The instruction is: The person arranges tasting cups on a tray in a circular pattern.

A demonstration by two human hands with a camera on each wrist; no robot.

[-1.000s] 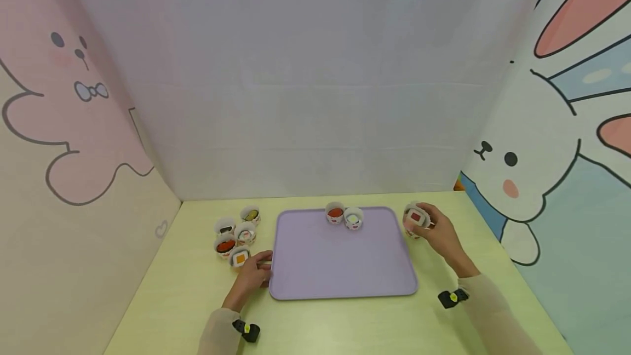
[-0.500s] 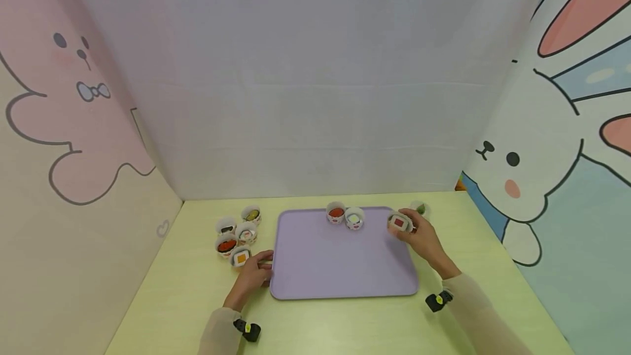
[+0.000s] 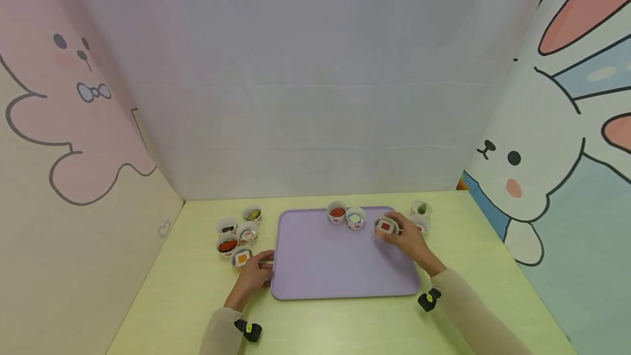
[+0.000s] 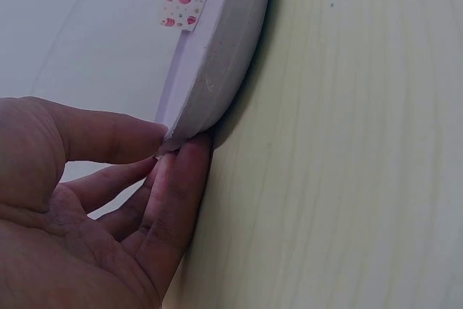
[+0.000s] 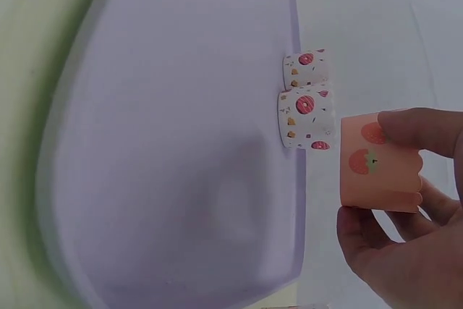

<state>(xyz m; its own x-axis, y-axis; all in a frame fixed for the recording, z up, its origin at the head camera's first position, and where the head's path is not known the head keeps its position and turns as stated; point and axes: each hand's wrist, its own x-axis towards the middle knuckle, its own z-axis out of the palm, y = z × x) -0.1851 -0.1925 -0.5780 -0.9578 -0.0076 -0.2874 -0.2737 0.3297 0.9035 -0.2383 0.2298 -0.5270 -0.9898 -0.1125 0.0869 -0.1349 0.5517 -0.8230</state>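
Observation:
My right hand point(image 3: 409, 240) holds a pink paper cup point(image 5: 380, 179) with strawberry prints above the right part of the lilac tray point(image 3: 340, 267). A white square piece with a red centre point(image 3: 386, 227) sits in this cup. In the right wrist view, thumb and fingers grip the cup from opposite sides. My left hand point(image 3: 252, 276) is at the tray's left edge; in the left wrist view its thumb lies on the rim point(image 4: 217, 77) and fingers reach beneath it. Two patterned paper cups, one with a red filling point(image 3: 337, 212) and one with a pale filling point(image 3: 355, 218), stand at the tray's back edge.
Several filled paper cups cluster left of the tray, including one with an orange-centred square point(image 3: 242, 258) beside my left hand. Right of the tray stand a cup with green contents point(image 3: 421, 208) and another cup point(image 3: 421, 224), partly hidden by my right hand. A white backdrop point(image 3: 315, 97) rises behind.
My right hand has carried the cup leftward from the group at the right to over the tray, uncovering the cups there. The left hand stays at the tray edge.

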